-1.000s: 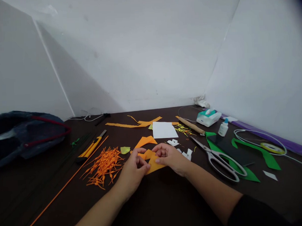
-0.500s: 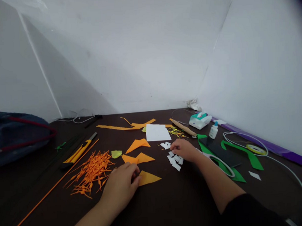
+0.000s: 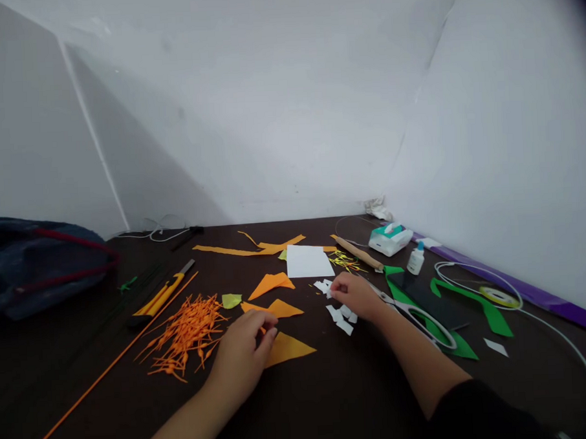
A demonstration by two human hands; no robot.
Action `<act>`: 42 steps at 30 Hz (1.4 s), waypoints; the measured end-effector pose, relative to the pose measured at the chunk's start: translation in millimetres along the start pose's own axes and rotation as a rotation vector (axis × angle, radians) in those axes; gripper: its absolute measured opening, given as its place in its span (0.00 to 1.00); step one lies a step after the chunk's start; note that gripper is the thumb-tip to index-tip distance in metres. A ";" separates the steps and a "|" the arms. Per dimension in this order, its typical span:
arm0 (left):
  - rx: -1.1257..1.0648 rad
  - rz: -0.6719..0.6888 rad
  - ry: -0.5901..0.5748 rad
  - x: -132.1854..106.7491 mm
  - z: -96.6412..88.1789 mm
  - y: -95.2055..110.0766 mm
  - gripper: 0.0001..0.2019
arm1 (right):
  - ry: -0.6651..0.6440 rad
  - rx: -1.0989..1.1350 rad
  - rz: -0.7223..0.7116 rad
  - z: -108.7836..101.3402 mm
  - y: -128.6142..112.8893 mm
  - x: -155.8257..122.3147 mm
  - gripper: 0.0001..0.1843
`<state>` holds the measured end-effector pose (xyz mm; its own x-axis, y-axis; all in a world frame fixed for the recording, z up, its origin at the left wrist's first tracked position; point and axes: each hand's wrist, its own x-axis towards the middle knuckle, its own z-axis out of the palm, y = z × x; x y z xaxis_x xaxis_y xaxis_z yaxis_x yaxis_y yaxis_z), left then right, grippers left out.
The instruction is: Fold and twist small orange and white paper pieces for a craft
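Observation:
My right hand [image 3: 357, 296] is closed in a pinch at the small white paper pieces [image 3: 345, 327], and one piece shows at its fingertips. Several of these pieces lie just under and left of that hand. My left hand [image 3: 245, 351] has curled fingers, thumb and index tips close together; what they hold, if anything, cannot be made out. It hovers over the left end of a dark-yellow triangular piece [image 3: 293, 349]. Orange cut pieces [image 3: 271, 283] lie beyond it, near a small yellow-green piece [image 3: 232, 301]. A heap of thin orange stems [image 3: 193, 327] is left of my left hand.
A white sheet [image 3: 308, 263] lies beyond the hands. Scissors [image 3: 431, 327] rest on green pieces [image 3: 466, 349] at the right, near a glue bottle [image 3: 416, 259], a tissue pack [image 3: 390, 241] and a white cable [image 3: 557, 321]. A yellow cutter knife [image 3: 163, 296] lies left, near a dark-blue bag [image 3: 43, 269].
The view has shifted slightly, moving everything a little rightward and down. My left fingers have lifted and turned slightly over the dark-yellow piece. My right hand stays at the white pieces, its fingers pinched tighter.

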<state>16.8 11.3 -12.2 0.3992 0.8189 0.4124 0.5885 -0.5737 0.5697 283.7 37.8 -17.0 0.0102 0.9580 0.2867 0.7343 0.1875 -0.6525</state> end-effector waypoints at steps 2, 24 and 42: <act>-0.133 -0.037 0.040 -0.2 0.6 3.2 0.07 | 0.000 0.109 0.007 8.0 -17.3 -4.3 0.06; 0.016 0.203 0.080 1.0 -7.4 -8.9 0.08 | -0.375 1.038 0.143 77.2 -89.8 -26.2 0.06; -0.519 -0.367 0.021 4.0 -12.2 10.3 0.06 | -0.024 -0.355 0.046 -6.8 34.1 35.5 0.09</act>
<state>15.8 8.4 4.0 0.2190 0.9662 0.1356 0.2645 -0.1926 0.9449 313.7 76.7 -24.3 0.0361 0.9693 0.2433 0.9236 0.0606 -0.3786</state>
